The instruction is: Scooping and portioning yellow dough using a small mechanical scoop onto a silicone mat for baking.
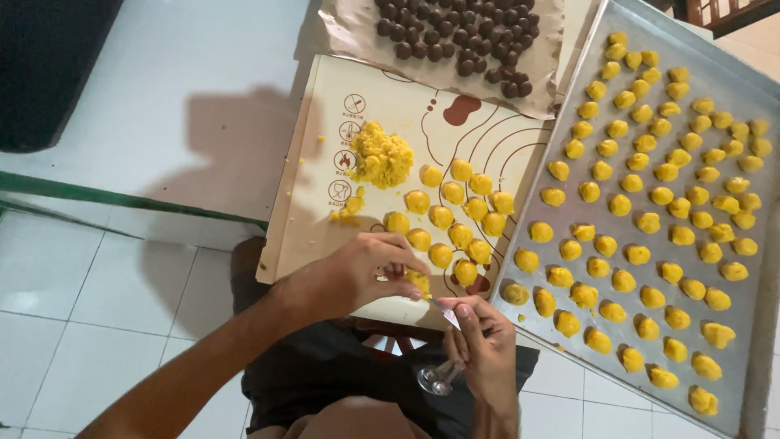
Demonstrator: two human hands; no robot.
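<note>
Head view: left hand (357, 272) pinches a yellow dough ball (418, 281) over the silicone mat (325, 236). Right hand (483, 345) is closed on a clear tool (441, 375), possibly a crimper, angled toward the ball for marking. Baking tray (751, 325) sits right.

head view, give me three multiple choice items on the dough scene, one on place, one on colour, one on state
1. Where does the metal tray lie relative to the baking mat?
A. to its right
B. to its left
C. under it

2. What colour are the small balls on the paper at the top?
A. white
B. dark brown
C. green

3. What is the left hand doing?
A. lying flat
B. pinching a yellow dough piece
C. gripping the tray

Answers: 1 A, the tray fills the right side; 2 B, they look chocolate dark; 3 B, fingertips close on the piece.
</note>
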